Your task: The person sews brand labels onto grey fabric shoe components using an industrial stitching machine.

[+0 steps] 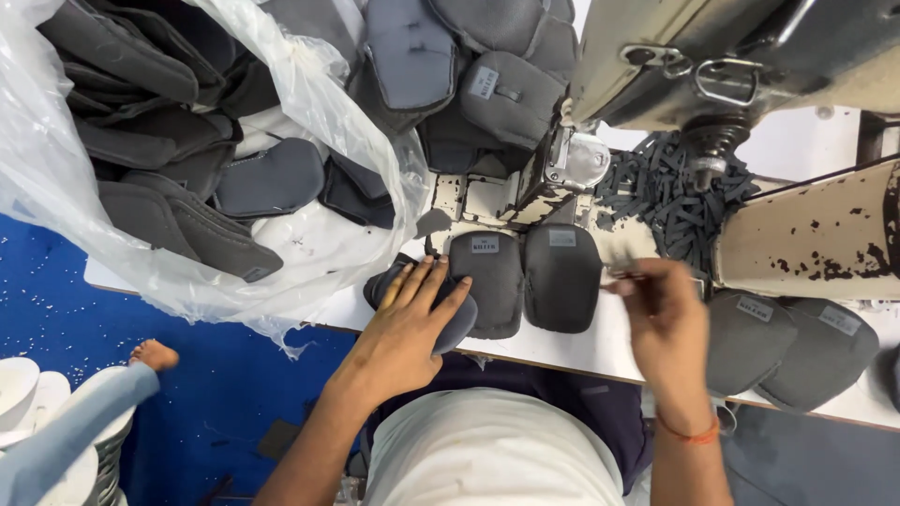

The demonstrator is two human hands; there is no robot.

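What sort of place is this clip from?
Most likely a shoe or garment stitching workshop: an industrial sewing machine, a clear plastic bag full of grey padded pieces, and a heap of dark strips on the worktable.

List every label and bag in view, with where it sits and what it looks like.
Plastic bag: left, clear, crumpled, full of grey pads.
Label: small pale rectangle atop the grey pad beside the left hand.
Label: same kind, on the next pad to the right.
Label: pale, tilted, on a pad in the top pile.
Labels and: on two pads at the right.
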